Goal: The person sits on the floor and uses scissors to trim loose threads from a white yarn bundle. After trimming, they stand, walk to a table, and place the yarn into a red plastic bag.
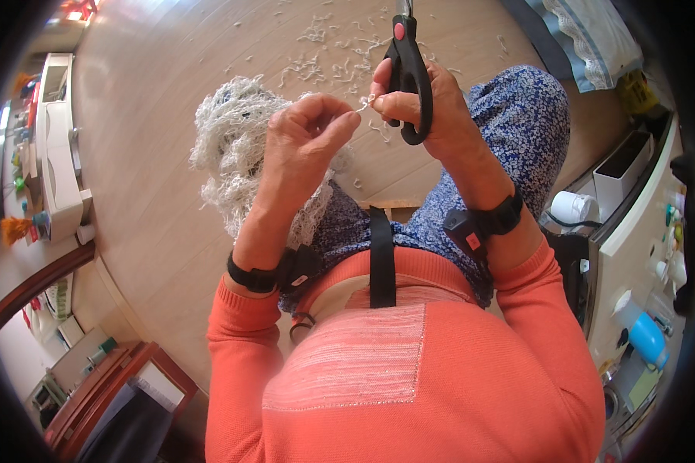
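Note:
A short piece of white yarn [364, 104] stretches between the fingertips of both hands above my lap. My left hand [310, 136] pinches one end of it between thumb and forefinger. My right hand [440, 107] pinches the other end, and black-handled scissors [412, 81] hang on that same hand, pointing away from me. The scissor blades run out of the top of the picture, so I cannot tell how far apart they are. A bundle of loose white knitted or netted yarn [231, 139] drapes over my left leg, partly behind my left hand and forearm.
Several cut yarn scraps [310, 69] litter the wood-look floor [150, 173] ahead. On the right, a table [619, 254] holds a blue bottle [646, 338]; a white roll [571, 204] sits beside it. Lace-edged fabric [596, 40] hangs at upper right. A white cabinet [58, 162] stands left.

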`<state>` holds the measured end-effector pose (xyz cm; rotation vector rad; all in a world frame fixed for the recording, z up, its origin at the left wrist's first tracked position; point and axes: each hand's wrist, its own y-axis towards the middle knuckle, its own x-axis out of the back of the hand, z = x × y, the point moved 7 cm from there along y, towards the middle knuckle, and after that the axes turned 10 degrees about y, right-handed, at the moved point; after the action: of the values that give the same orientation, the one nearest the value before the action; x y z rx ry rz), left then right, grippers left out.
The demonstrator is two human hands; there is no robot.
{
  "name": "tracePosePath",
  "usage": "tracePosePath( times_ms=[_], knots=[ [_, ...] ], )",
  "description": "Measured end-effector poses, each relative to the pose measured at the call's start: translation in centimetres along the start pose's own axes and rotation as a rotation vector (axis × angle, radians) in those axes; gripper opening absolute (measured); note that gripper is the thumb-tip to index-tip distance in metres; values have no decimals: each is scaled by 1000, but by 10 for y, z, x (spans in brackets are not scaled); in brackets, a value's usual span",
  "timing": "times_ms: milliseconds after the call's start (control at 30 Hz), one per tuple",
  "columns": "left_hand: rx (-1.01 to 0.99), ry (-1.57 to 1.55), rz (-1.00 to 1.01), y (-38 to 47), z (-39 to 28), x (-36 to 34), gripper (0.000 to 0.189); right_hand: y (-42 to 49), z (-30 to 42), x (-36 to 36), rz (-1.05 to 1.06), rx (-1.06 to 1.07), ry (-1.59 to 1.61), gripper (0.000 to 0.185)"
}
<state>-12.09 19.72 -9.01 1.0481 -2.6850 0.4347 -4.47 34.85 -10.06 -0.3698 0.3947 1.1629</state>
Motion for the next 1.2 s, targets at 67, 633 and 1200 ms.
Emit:
tracePosePath(
  times_ms=[67,633,1200],
  knots=[
    [20,-54,29,0,3,2,15,0,-1,0,-1,8,-12,25],
    [146,-426,-31,-29,35,43,9,3,1,-1,13,48,11,23],
    [118,-232,-33,-36,23,41,8,-2,-1,-11,73,39,49,24]
  ],
)
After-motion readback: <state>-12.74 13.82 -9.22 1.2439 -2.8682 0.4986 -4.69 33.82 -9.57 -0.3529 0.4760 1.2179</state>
